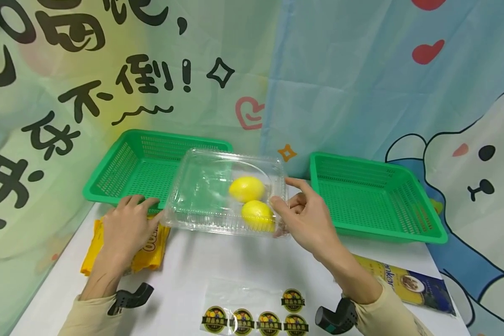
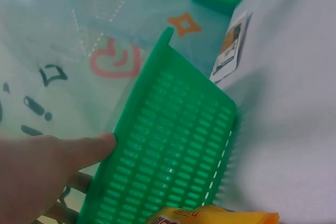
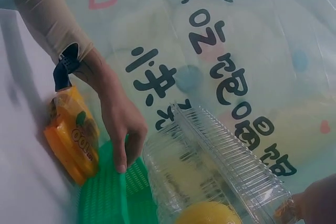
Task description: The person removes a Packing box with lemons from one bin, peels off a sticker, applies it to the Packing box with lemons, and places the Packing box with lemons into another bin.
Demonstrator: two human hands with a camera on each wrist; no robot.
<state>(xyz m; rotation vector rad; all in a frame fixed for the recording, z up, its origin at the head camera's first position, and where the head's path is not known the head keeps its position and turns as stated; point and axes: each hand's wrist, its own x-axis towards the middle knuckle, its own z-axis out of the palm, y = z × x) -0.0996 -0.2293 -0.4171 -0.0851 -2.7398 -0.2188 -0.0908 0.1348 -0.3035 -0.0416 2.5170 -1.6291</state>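
Two yellow lemons (image 1: 252, 200) are held in a clear plastic clamshell box (image 1: 218, 186) at frame centre, between two green perforated plastic baskets (image 1: 143, 163), above a sheet of round stickers (image 1: 256, 317).

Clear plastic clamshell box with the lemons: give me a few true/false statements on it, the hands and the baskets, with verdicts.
1. The clear plastic clamshell box holds two yellow lemons. True.
2. The right hand holds the box at its right edge. True.
3. The left hand grips a lemon. False: it rests with fingers extended on the yellow packet, fingertips at the rim of the left green perforated plastic basket.
4. The right green perforated plastic basket has lemons in it. False: nothing shows inside it.
5. Round dark stickers on a clear sheet lie on the white table near the person. True.
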